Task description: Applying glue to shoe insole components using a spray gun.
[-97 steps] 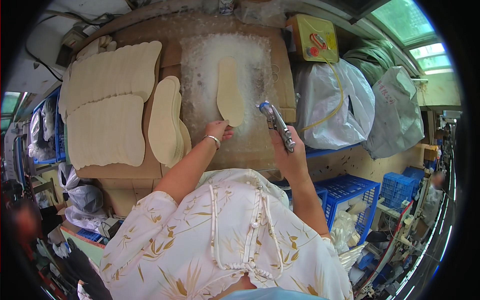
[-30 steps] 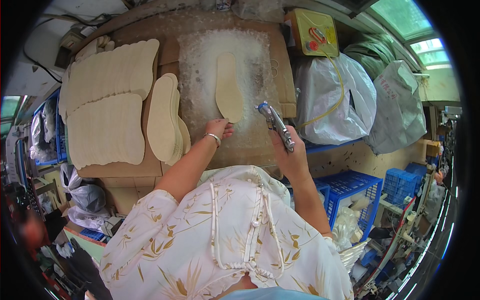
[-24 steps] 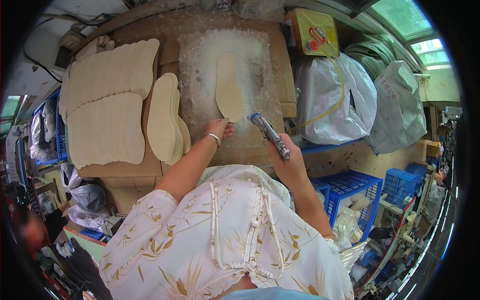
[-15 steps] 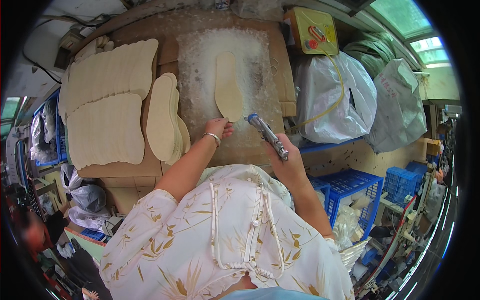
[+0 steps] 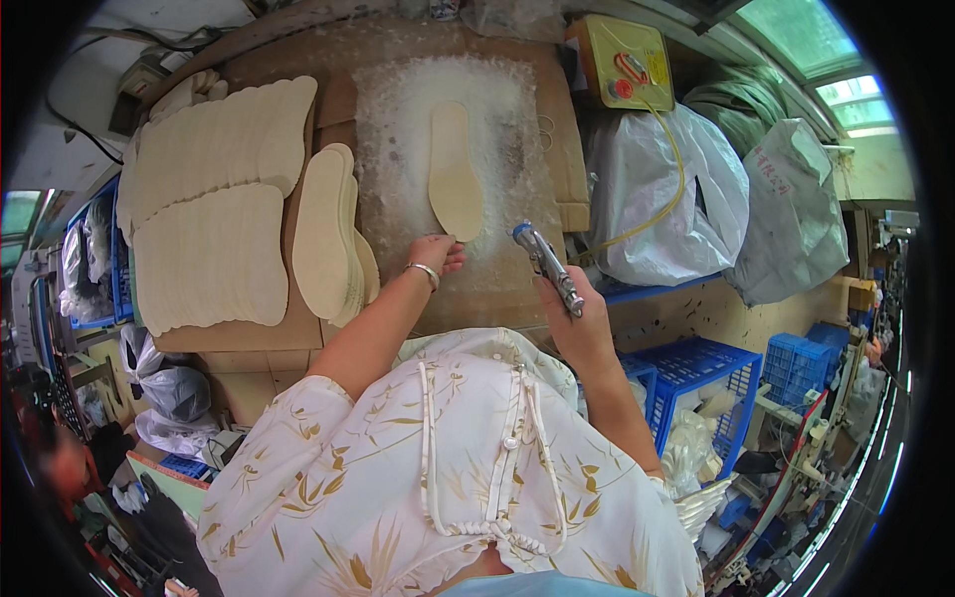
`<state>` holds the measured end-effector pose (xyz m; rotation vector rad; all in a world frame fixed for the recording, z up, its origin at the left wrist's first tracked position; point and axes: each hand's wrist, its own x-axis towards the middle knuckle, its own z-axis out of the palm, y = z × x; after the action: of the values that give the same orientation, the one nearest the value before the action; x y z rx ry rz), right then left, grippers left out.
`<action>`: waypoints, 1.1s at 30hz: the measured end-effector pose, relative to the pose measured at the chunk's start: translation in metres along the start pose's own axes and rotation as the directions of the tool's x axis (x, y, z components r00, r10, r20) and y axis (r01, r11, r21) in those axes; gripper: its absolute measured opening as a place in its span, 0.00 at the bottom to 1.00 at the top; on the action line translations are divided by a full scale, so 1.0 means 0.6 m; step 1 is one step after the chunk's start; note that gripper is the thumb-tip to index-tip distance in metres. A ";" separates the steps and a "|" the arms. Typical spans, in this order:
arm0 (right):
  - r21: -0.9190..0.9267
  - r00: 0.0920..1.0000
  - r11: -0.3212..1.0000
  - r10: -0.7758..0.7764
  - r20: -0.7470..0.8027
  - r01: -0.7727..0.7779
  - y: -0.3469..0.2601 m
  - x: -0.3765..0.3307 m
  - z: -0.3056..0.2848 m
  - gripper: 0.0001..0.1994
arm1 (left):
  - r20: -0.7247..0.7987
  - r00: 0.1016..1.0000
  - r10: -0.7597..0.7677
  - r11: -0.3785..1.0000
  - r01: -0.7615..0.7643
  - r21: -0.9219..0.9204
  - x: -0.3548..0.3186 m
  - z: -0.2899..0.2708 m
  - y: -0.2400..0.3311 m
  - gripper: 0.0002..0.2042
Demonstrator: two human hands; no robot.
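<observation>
Left hand: your left hand (image 5: 434,254) rests with its fingertips pinching the near end of a single insole (image 5: 456,171); the fingers are curled partly closed on its heel edge.
Right hand: your right hand (image 5: 580,328) is wrapped closed around the grip of a metal spray gun (image 5: 546,268), nozzle pointing toward the insole from just beside its near right end.
Insole: it lies flat and lengthwise on the white-crusted patch of cardboard (image 5: 438,129) in the middle of the table, toe toward the far edge.
Done, as I judge it: you cannot tell from the surface whether this insole is already coated; no spray is visible.
Left to do: a small stack of insoles (image 5: 331,234) sits just left of the patch, and two fanned rows of insoles (image 5: 214,199) fill the table's left side.
Nearby: a yellow box (image 5: 619,62) sits at the far right corner, with grey bags (image 5: 686,199) off the right edge.
</observation>
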<state>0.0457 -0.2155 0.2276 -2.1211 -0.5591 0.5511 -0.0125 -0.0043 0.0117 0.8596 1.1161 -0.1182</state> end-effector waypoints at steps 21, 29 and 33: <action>-0.014 0.998 0.998 0.063 0.002 -0.063 0.005 -0.026 0.001 0.11 | -0.005 1.000 -0.008 1.000 0.008 -0.011 0.006 -0.001 -0.007 0.10; -0.008 0.999 1.000 0.020 -0.028 -0.021 0.015 -0.032 0.010 0.10 | -0.001 1.000 -0.008 1.000 0.008 0.003 0.008 -0.001 -0.008 0.10; -0.019 0.999 0.999 0.036 -0.004 -0.037 0.007 -0.045 0.006 0.10 | 0.005 1.000 -0.013 1.000 0.013 -0.007 0.009 -0.004 -0.009 0.10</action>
<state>0.0226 -0.2305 0.2272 -2.1537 -0.5267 0.5647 -0.0143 -0.0044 0.0039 0.8456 1.1170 -0.1270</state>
